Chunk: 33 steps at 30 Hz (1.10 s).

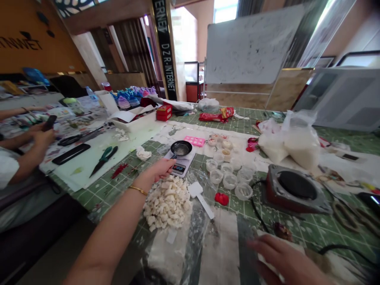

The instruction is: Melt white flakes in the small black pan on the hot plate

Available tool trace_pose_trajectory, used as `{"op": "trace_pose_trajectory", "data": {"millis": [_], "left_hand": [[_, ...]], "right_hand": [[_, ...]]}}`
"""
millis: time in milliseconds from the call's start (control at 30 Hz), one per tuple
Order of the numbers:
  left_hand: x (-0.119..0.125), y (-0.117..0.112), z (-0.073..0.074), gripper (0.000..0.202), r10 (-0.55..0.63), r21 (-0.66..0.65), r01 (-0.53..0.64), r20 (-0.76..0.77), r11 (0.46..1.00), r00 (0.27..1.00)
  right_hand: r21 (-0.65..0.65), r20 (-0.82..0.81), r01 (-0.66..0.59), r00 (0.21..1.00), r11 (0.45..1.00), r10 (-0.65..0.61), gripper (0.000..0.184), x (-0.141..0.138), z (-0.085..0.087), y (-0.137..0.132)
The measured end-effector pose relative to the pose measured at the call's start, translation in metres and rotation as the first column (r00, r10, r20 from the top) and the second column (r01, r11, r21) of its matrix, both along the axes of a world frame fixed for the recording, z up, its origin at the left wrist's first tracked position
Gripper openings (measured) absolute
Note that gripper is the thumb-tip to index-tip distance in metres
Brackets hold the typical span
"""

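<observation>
My left hand [162, 168] reaches across the green cutting mat to the near edge of a small digital scale [181, 165], its fingers curled at the handle of the little black pan [181, 149] that sits on it. Just below that hand lies a pile of white wax chunks [168, 202] on clear plastic, with a white spatula [200, 198] beside it. My right hand [285, 259] hovers low at the near right, blurred, fingers spread over a white sheet, holding nothing.
A red-rimmed hot plate [297, 189] stands right of several small clear cups [230, 174]. A bag of white granules [292, 142] lies behind it. Scissors [103, 157] and a pink mould [194, 141] lie on the mat [103, 194]. Another person's hands hold a phone [49, 122] at left.
</observation>
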<state>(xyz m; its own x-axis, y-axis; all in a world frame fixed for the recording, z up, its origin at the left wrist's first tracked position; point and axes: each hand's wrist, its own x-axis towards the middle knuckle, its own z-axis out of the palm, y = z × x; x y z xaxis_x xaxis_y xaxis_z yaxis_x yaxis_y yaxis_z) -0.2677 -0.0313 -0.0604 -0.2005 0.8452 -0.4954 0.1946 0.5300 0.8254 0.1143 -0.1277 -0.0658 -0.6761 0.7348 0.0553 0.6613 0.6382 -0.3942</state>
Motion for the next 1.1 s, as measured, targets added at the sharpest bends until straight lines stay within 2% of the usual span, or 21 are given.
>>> {"op": "trace_pose_trajectory", "data": {"millis": [33,100,233,400,467,567,600,633,700,833,933,1000,1100], "left_hand": [[-0.001,0.002,-0.002,0.035,-0.001,0.001,0.001,-0.004,1.000,1.000],[-0.001,0.004,-0.004,0.036,-0.007,0.002,0.007,-0.015,1.000,1.000],[-0.002,0.008,-0.005,0.038,-0.011,-0.015,0.010,-0.078,1.000,0.997],[-0.007,0.007,-0.003,0.049,0.041,0.019,-0.038,-0.260,0.999,0.965],[-0.010,-0.001,0.005,0.049,0.097,0.091,-0.068,-0.360,0.993,0.928],[-0.013,-0.026,0.021,0.043,0.171,0.209,-0.078,-0.476,0.975,0.862],[-0.012,-0.036,0.027,0.040,0.165,0.231,-0.050,-0.511,0.972,0.844],[-0.011,-0.046,0.032,0.038,0.081,0.221,0.060,-0.578,0.974,0.812],[-0.006,-0.063,0.039,0.031,-0.135,0.125,0.266,-0.618,0.956,0.775],[0.011,-0.079,0.035,0.026,-0.392,0.028,0.534,-0.648,0.845,0.653],[0.025,-0.079,0.026,0.032,-0.456,-0.008,0.627,-0.694,0.779,0.558],[0.034,-0.078,0.022,0.035,-0.447,-0.025,0.648,-0.743,0.761,0.497],[0.044,-0.078,0.019,0.031,-0.444,-0.080,0.657,-0.797,0.749,0.409]], "right_hand": [[-0.046,0.046,-0.053,0.997,0.998,0.055,0.026,-0.025,0.009,0.002],[-0.084,0.101,-0.083,0.991,0.993,0.091,0.026,-0.066,0.020,0.010],[-0.103,0.235,-0.028,0.971,0.994,0.051,0.024,-0.115,0.017,0.033],[-0.096,0.349,-0.034,0.935,0.995,0.065,0.018,-0.135,0.000,0.051],[-0.131,0.359,-0.011,0.932,0.991,0.058,0.019,-0.135,-0.002,0.055],[-0.160,0.335,0.002,0.941,0.987,0.053,0.019,-0.130,-0.002,0.061],[-0.146,0.316,-0.002,0.947,0.989,0.048,0.019,-0.128,-0.001,0.063],[-0.125,0.294,0.000,0.955,0.992,0.037,0.018,-0.125,-0.001,0.065],[-0.092,0.238,0.006,0.971,0.996,0.017,0.020,-0.118,0.002,0.069],[-0.148,0.181,0.103,0.981,0.984,-0.075,0.029,-0.107,0.013,0.078],[-0.252,0.192,0.176,0.973,0.952,-0.129,0.028,-0.106,0.017,0.087],[-0.351,0.186,0.180,0.975,0.919,-0.120,0.025,-0.110,0.014,0.094],[-0.512,0.149,0.179,0.982,0.840,-0.118,0.021,-0.121,0.005,0.103]]}}
